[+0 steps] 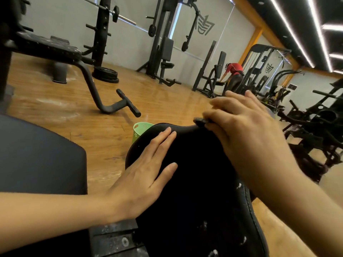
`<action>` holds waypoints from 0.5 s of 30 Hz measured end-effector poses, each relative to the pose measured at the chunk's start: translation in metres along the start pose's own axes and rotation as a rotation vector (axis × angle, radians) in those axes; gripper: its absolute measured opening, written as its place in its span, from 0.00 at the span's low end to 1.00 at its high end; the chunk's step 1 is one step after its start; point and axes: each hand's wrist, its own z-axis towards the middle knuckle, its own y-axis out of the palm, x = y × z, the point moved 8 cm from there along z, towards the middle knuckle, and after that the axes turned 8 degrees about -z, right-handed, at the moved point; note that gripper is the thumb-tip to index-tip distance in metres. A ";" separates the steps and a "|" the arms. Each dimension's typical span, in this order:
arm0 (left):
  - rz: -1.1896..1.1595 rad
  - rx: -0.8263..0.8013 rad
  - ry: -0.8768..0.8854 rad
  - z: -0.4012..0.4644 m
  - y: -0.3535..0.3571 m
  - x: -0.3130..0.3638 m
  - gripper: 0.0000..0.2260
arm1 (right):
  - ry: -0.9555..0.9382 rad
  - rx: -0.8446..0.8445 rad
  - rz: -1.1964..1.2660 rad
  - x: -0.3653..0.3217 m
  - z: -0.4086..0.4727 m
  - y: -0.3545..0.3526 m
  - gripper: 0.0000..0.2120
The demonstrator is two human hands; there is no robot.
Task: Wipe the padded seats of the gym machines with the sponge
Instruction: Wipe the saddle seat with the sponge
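1. While my view tilts across the wooden gym floor (167,101), I see weight machines along the grey wall (130,34), which bears a dark winged emblem (205,25) with no lettering I can read.
2. Nearest me is the black padded seat (194,182), speckled with white marks low on its right side.
3. My left hand (146,173) lies flat on the seat's left part, fingers straight, holding nothing.
4. My right hand (248,134) rests at the seat's far edge, fingers curled over a small dark object (200,121); I cannot tell whether it is the sponge.
5. Behind the seat, a green bucket (138,131) with a pale flower print stands on the floor.
6. Far off, a person in a red top (234,68) bends over a machine.
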 end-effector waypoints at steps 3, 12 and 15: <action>0.005 0.001 0.012 0.000 0.000 -0.001 0.29 | -0.160 0.003 0.049 -0.041 -0.036 0.012 0.18; -0.015 -0.022 -0.014 0.001 0.000 -0.004 0.30 | 0.074 0.078 0.238 0.006 -0.027 0.002 0.15; -0.006 -0.022 -0.009 0.002 -0.001 -0.004 0.30 | -0.171 0.003 0.322 -0.034 -0.076 0.011 0.17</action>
